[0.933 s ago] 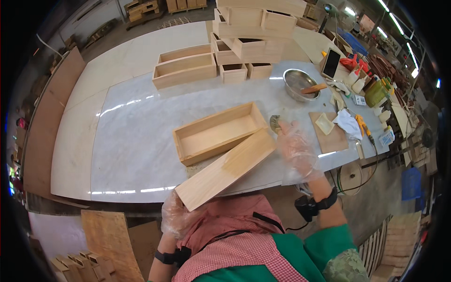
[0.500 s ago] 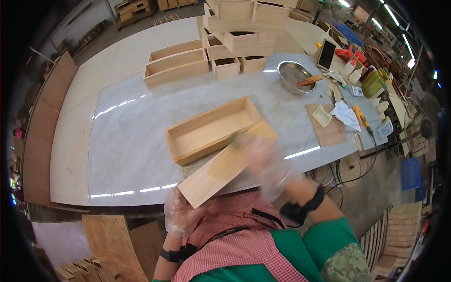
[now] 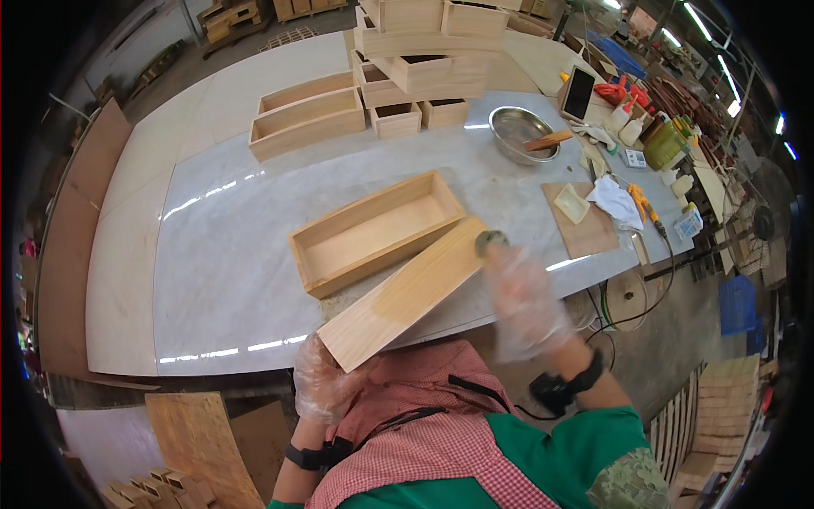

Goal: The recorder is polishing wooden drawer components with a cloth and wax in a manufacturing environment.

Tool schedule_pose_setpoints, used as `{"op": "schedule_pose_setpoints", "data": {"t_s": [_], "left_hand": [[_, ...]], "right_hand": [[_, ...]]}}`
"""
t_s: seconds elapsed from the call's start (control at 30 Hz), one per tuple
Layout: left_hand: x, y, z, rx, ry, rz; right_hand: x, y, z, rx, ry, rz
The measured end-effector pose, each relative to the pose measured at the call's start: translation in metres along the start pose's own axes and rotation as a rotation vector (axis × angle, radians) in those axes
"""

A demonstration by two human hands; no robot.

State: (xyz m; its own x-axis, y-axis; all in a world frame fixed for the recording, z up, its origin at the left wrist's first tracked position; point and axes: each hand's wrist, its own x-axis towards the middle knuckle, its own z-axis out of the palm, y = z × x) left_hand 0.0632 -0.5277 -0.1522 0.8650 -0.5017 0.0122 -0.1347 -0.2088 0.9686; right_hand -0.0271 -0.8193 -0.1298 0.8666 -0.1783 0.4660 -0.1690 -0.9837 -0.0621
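Note:
A long pale wooden board [image 3: 405,293] slants over the table's near edge. Its far part looks darker and damp; the near end is paler. My left hand [image 3: 324,383], in a clear plastic glove, is closed around that near end, its fingers partly hidden beneath. At the board's far end, my gloved right hand [image 3: 527,304] grips a small greenish pad [image 3: 489,243], which is beside the end's right corner; whether it touches is unclear. Just behind the board lies an open, shallow wooden box [image 3: 377,262], partly overlapped by it.
Stacked wooden boxes [image 3: 437,75] and a long divided box [image 3: 309,131] stand at the back. A metal bowl [image 3: 507,149] with a wooden-handled tool sits to the right. Farther right are a small cream tray [image 3: 571,204], a white cloth [image 3: 616,204], a yellow corded tool [image 3: 642,204] and bottles.
My right hand has moved right along the board with the pad, off its surface to the far end. The damp-looking stretch now shows uncovered. My left hand keeps its hold.

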Motion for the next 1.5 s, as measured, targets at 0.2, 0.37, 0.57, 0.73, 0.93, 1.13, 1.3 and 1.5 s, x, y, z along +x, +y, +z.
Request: {"op": "schedule_pose_setpoints", "data": {"t_s": [0.2, 0.37, 0.57, 0.73, 0.93, 1.13, 1.3, 1.5], "left_hand": [[-0.002, -0.001, -0.001, 0.001, -0.005, -0.041], [-0.002, -0.01, -0.002, 0.002, 0.038, 0.012], [-0.001, -0.011, -0.004, 0.05, 0.049, 0.065], [0.003, -0.018, -0.005, 0.014, 0.048, 0.102], [0.002, -0.006, -0.006, 0.051, 0.025, 0.074], [0.003, -0.035, -0.011, 0.094, -0.103, 0.034], [0.005, -0.026, -0.012, 0.508, 0.031, 0.203], [0.005, -0.037, -0.009, 0.243, 0.04, 0.149]], "right_hand": [[0.007, -0.049, -0.003, 0.051, -0.227, 0.068], [0.016, 0.05, 0.001, -0.232, -0.189, 0.24], [0.014, -0.004, 0.008, 0.101, -0.003, -0.252], [0.03, -0.142, -0.023, 0.338, -0.694, -0.44], [0.028, -0.009, 0.033, -0.007, -0.001, -0.33], [0.038, -0.105, 0.019, 0.388, -0.015, -0.584], [0.033, -0.136, 0.021, 0.446, -0.211, -0.526], [0.057, -0.049, 0.01, 0.168, -0.308, 0.013]]}}
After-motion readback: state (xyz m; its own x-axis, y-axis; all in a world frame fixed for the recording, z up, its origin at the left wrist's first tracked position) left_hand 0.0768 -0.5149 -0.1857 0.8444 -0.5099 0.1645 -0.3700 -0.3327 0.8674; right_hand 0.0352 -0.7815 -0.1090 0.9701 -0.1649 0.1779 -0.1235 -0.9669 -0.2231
